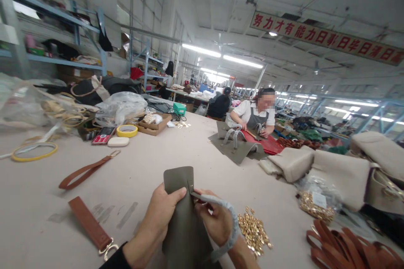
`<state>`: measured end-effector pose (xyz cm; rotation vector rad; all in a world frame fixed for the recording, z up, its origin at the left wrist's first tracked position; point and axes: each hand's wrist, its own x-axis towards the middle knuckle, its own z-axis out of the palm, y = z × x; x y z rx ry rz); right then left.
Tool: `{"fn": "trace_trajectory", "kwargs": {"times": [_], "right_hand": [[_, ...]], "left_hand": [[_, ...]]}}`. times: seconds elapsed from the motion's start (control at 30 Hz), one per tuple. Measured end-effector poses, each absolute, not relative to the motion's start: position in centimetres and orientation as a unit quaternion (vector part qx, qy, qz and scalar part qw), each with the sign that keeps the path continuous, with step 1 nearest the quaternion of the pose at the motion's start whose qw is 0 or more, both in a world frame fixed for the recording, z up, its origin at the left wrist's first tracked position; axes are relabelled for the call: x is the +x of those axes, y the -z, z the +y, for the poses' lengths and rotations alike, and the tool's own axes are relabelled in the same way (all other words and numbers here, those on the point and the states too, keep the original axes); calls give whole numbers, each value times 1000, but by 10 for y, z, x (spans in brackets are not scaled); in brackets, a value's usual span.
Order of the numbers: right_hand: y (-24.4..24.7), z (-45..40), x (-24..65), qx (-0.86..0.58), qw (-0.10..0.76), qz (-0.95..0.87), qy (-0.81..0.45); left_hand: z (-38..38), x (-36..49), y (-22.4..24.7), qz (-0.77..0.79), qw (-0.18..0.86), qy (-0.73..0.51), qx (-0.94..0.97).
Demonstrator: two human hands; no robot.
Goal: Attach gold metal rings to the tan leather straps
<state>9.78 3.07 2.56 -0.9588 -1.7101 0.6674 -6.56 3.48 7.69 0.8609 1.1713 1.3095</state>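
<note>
My left hand [160, 210] grips the left side of an olive-grey leather panel [178, 227], its thumb lying across the front. My right hand [214, 218] is at the panel's right side, fingers pinched on the end of a strap handle [232, 214] wrapped in pale grey covering. That strap end meets the panel near a small hole or stud; which one I cannot tell. From there the handle loops over my right wrist and back down to the panel's lower part. Just right of my right hand lies a pile of small gold metal fittings [254, 231].
Brown wrist straps [85, 172] lie to the left, with yellow tape [127, 130] and a cardboard box [154, 124] behind. Brown straps [347, 243], a bag of gold fittings [317, 201] and beige bags [337, 172] crowd the right. A co-worker [255, 113] works across the table by similar panels [233, 145].
</note>
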Motion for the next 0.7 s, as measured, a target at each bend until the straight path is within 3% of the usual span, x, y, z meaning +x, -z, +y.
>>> {"fn": "trace_trajectory", "kwargs": {"times": [0.37, 0.7], "right_hand": [[-55, 42, 120, -378, 585, -632, -340], [-60, 44, 134, -407, 575, -636, -316]], "left_hand": [[46, -26, -143, 496, 524, -557, 412], [49, -14, -148, 471, 525, -568, 425]]}}
